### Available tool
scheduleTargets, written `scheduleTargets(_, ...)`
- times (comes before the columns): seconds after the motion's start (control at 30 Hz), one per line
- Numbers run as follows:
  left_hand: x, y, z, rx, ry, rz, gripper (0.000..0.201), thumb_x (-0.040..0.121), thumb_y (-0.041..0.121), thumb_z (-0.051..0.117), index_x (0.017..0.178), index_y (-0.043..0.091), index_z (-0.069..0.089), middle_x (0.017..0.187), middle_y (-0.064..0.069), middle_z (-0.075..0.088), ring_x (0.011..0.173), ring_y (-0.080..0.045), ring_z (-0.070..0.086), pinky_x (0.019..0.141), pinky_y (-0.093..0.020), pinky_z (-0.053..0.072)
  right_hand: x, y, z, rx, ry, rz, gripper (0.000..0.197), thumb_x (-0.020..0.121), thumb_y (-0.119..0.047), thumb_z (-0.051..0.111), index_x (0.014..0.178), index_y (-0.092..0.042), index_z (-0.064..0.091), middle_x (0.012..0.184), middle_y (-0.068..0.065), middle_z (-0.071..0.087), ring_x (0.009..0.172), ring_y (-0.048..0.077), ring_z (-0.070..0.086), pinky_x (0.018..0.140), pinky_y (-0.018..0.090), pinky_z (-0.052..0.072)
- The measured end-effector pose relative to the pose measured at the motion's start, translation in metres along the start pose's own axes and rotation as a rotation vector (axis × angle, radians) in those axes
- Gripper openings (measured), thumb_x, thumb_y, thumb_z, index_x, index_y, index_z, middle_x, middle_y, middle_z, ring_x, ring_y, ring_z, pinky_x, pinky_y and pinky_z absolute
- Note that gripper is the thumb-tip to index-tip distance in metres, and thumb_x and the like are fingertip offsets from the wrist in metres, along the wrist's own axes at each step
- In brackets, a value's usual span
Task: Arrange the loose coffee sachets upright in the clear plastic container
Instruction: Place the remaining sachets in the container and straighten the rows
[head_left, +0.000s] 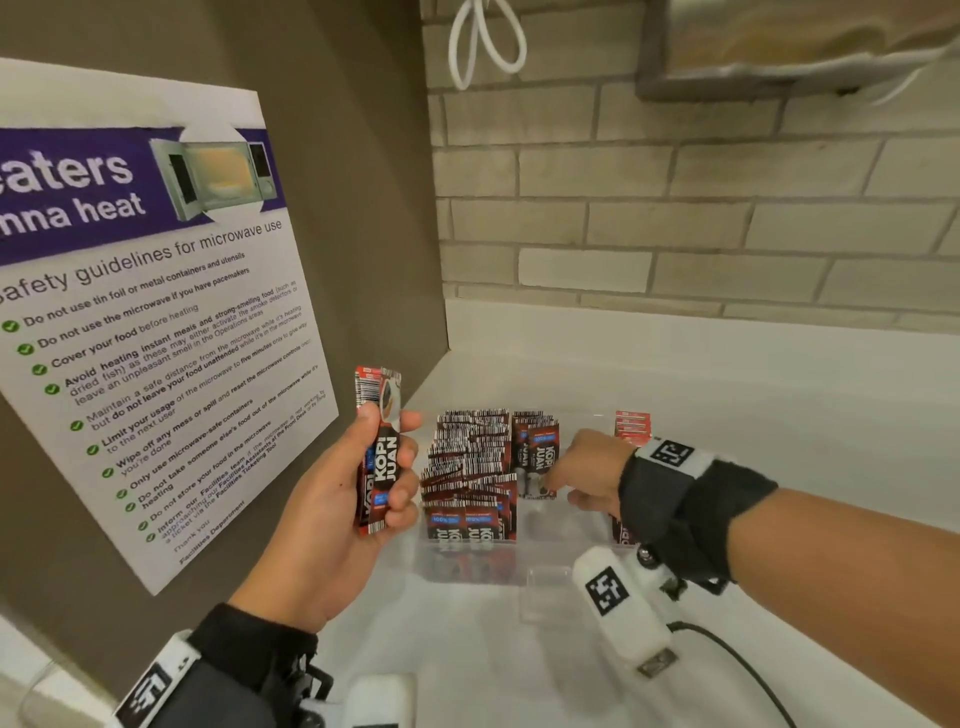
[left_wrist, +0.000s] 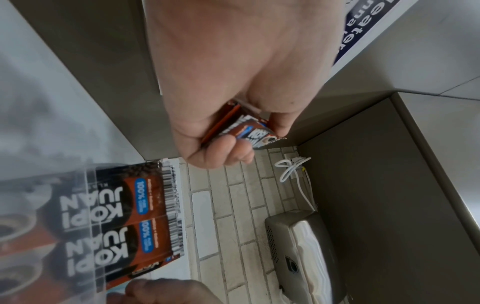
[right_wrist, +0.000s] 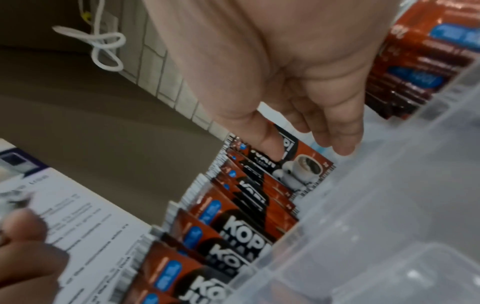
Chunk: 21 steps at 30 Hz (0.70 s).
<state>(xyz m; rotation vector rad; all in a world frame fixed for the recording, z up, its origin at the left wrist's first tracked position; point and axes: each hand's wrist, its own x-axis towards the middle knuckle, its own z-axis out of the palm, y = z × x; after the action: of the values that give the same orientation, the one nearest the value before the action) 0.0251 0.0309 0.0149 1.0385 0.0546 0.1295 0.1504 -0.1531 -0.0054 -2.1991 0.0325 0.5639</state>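
Observation:
My left hand (head_left: 389, 447) grips a small stack of red-and-black coffee sachets (head_left: 382, 452) upright, left of the clear plastic container (head_left: 540, 577). The left wrist view shows the same stack (left_wrist: 246, 131) curled in my left hand (left_wrist: 233, 144). Rows of sachets (head_left: 467, 467) stand in the container's left part. My right hand (head_left: 558, 483) reaches down into the container. There its thumb (right_wrist: 267, 144) lies on the face of one coffee sachet (right_wrist: 303, 166) at the end of a row, with the fingers (right_wrist: 342, 144) behind it. The right part of the container (right_wrist: 376, 205) holds nothing.
A microwave safety poster (head_left: 156, 312) hangs on the brown panel at left. The brick wall (head_left: 675, 208) carries a looped white cable (head_left: 485, 41) and a metal dispenser (head_left: 779, 41). More sachets (head_left: 632, 426) stand at the container's far right. A black cable (head_left: 737, 654) crosses the white counter (head_left: 727, 389).

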Motion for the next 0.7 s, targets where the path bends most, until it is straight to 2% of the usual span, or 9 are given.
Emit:
scheduleTargets(0.1,-0.001,0.0,-0.004,0.02,0.004,0.008,0.041,0.089,0.042,0.044,0.103,0.007,0.062,0.068,0.001,0.047,0.046,-0.007,0.036,0.038,-0.017,0.033,0.004,0.004,-0.001,-0.016,-0.032,0.001,0.038,0.084,-0.003,0.057,0.121,0.003,0.051,0.085,0.004,0.053,0.093,0.022,0.054,0.079,0.029,0.049)
scheduleTargets(0.17,-0.001,-0.001,-0.007,0.026,0.008,0.008,0.041,0.087,0.042,0.045,0.103,0.007,0.061,0.068,0.0,0.046,0.045,-0.008,0.037,0.038,-0.017,0.033,0.005,0.004,-0.001,-0.029,-0.019,0.0,0.027,0.084,-0.004,0.058,0.111,-0.004,0.055,0.091,0.006,0.052,0.089,0.02,0.052,0.075,0.029,0.048)
scheduleTargets(0.23,-0.002,-0.002,-0.009,0.03,0.011,0.008,0.043,0.084,0.044,0.05,0.103,0.007,0.061,0.068,0.0,0.046,0.045,-0.008,0.037,0.038,-0.018,0.033,0.004,0.0,0.002,-0.1,0.026,0.002,0.007,0.086,-0.009,0.059,0.093,-0.007,0.057,0.099,0.01,0.056,0.089,0.022,0.057,0.077,0.028,0.05)
scheduleTargets(0.27,-0.002,-0.002,-0.009,0.031,0.007,0.009,0.045,0.081,0.046,0.053,0.103,0.007,0.062,0.068,0.0,0.046,0.045,-0.008,0.038,0.038,-0.018,0.034,0.004,-0.002,0.003,-0.145,0.043,0.003,0.009,0.088,-0.012,0.059,0.093,-0.005,0.059,0.101,0.012,0.061,0.092,0.023,0.06,0.081,0.029,0.051)
scheduleTargets(0.33,-0.002,-0.003,-0.01,0.037,0.004,0.012,0.044,0.082,0.045,0.054,0.103,0.008,0.062,0.068,0.0,0.047,0.045,-0.008,0.038,0.038,-0.018,0.034,0.005,-0.003,0.005,-0.172,0.057,0.005,0.023,0.087,-0.016,0.06,0.104,0.0,0.064,0.107,0.015,0.066,0.099,0.027,0.065,0.09,0.033,0.052)
scheduleTargets(0.47,-0.001,-0.004,-0.01,0.038,0.025,0.002,0.04,0.088,0.041,0.045,0.101,0.008,0.062,0.067,0.0,0.046,0.044,-0.007,0.037,0.038,-0.018,0.033,0.008,-0.004,0.009,-0.122,0.014,-0.003,0.032,0.08,-0.018,0.068,0.106,0.0,0.063,0.103,0.014,0.067,0.095,0.028,0.065,0.089,0.038,0.054)
scheduleTargets(0.6,-0.001,-0.003,-0.011,0.022,0.024,-0.01,0.04,0.087,0.042,0.047,0.101,0.008,0.062,0.067,0.0,0.046,0.044,-0.008,0.036,0.038,-0.018,0.033,0.011,-0.005,0.013,-0.098,0.016,-0.011,0.026,0.084,-0.017,0.065,0.105,-0.002,0.063,0.098,0.015,0.065,0.087,0.027,0.062,0.091,0.038,0.053)
scheduleTargets(0.63,-0.001,-0.003,-0.011,0.019,0.019,-0.012,0.041,0.085,0.043,0.05,0.101,0.008,0.062,0.067,0.0,0.046,0.044,-0.008,0.036,0.038,-0.018,0.033,0.013,-0.004,0.013,-0.091,0.02,-0.016,0.025,0.086,-0.017,0.062,0.105,-0.002,0.062,0.101,0.016,0.066,0.089,0.028,0.062,0.091,0.039,0.052)
scheduleTargets(0.7,0.0,-0.003,-0.013,0.012,0.002,-0.012,0.049,0.073,0.048,0.068,0.1,0.008,0.064,0.067,0.0,0.047,0.044,-0.008,0.037,0.038,-0.018,0.034,0.015,-0.004,0.015,-0.088,0.028,-0.019,0.024,0.089,-0.017,0.058,0.107,-0.002,0.06,0.105,0.016,0.066,0.092,0.027,0.063,0.091,0.037,0.052)
